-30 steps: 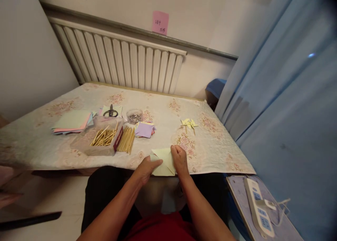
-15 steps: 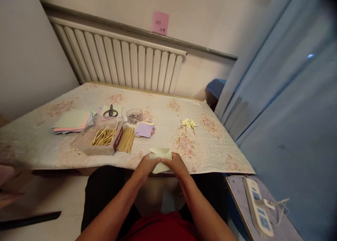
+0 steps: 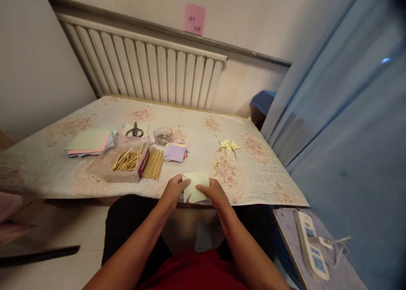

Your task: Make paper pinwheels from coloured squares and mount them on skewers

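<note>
We're pinching here, left hand and right hand each gripping a side of the pale green paper between them, thumbs on top; beyond the left lie wooden sticks, farther past the right, yellow pinwheels.

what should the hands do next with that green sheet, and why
Probably bend one cut corner of the sheet in toward its middle. The left hand and right hand hold opposite sides, thumbs on top; a cut opens at the near left, and the yellow pinwheels on the table suggest that shape.
</note>
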Available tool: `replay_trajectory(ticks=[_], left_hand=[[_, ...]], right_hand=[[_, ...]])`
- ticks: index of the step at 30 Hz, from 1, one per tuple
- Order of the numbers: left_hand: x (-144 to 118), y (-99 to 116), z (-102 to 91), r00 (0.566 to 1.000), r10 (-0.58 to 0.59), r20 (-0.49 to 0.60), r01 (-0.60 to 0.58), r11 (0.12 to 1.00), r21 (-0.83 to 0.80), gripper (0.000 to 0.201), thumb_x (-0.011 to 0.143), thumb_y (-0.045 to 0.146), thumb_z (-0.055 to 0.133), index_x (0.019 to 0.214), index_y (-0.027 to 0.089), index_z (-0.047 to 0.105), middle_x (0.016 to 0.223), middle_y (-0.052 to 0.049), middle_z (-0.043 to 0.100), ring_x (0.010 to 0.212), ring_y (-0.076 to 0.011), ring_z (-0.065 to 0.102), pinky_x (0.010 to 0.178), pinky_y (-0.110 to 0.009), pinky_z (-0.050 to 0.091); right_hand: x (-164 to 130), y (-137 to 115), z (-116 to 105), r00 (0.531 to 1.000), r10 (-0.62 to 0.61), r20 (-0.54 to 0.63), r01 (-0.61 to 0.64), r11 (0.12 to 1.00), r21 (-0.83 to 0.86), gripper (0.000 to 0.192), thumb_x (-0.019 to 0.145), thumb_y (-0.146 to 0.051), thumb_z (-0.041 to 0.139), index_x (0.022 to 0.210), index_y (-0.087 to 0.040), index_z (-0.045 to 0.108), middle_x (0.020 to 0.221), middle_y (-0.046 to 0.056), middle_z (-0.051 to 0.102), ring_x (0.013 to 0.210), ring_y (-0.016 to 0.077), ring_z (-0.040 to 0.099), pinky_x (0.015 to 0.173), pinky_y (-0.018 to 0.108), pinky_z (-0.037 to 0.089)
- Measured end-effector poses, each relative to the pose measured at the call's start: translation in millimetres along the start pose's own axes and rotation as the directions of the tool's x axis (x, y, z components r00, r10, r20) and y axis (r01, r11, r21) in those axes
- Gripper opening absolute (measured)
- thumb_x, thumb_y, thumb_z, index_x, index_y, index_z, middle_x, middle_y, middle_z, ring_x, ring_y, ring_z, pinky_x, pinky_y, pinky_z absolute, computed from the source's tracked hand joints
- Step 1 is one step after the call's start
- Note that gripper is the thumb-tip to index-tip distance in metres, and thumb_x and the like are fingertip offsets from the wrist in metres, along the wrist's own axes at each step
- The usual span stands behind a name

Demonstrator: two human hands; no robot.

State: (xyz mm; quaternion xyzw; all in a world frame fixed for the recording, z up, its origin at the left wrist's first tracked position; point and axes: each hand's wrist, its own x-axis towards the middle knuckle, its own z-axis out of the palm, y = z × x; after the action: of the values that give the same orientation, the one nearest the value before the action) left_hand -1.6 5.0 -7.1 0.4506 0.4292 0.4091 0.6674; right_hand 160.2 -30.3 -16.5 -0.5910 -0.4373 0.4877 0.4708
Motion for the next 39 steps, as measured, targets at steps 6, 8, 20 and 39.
replay_trajectory(ticks=[6,8,20,39], left_hand=[[8.2,-6.9,0.0,0.998,0.014,-0.06,-0.009,0.997,0.082,0.033,0.066,0.044,0.067,0.061,0.018,0.047,0.053,0.006,0.046,0.048,-0.009,0.042,0.047,-0.021,0.032],[12.4,-10.5,-1.2,0.995,0.034,-0.09,-0.024,0.994,0.104,0.034,0.066,0.042,0.067,0.059,0.019,0.042,0.051,0.007,0.041,0.047,-0.0078,0.038,0.047,-0.02,0.03],[61.6,-42.2,-11.7,0.984,0.075,-0.163,-0.006,0.923,0.385,0.031,0.075,0.045,0.052,0.059,0.019,0.05,0.05,0.004,0.047,0.05,-0.0123,0.044,0.05,-0.024,0.033],[75.7,-84.7,-12.3,0.851,0.325,0.413,-0.435,-0.007,0.901,0.043,0.09,0.017,0.036,0.129,0.008,0.051,0.139,-0.017,0.049,0.134,-0.0261,0.037,0.107,-0.042,0.033]], right_hand=[[4.3,3.4,2.3,1.0,0.017,0.005,-0.017,0.999,-0.032,0.039,0.063,-0.037,0.071,0.094,-0.013,0.072,0.084,0.007,0.073,0.071,0.0214,0.065,0.065,0.031,0.053],[8.1,8.3,1.6,1.0,0.02,0.005,-0.02,0.997,-0.072,0.04,0.064,-0.036,0.07,0.097,-0.013,0.071,0.085,0.007,0.073,0.072,0.0211,0.065,0.065,0.031,0.052],[49.2,46.7,-4.9,0.996,0.092,-0.013,-0.093,0.982,-0.166,0.03,0.066,-0.032,0.066,0.086,-0.011,0.072,0.075,0.006,0.071,0.062,0.0168,0.061,0.057,0.026,0.047],[59.2,76.9,-12.0,0.824,-0.522,0.218,0.498,0.484,-0.719,0.046,0.089,-0.014,0.03,0.131,-0.013,0.05,0.132,0.014,0.055,0.125,0.02,0.047,0.108,0.039,0.036]])
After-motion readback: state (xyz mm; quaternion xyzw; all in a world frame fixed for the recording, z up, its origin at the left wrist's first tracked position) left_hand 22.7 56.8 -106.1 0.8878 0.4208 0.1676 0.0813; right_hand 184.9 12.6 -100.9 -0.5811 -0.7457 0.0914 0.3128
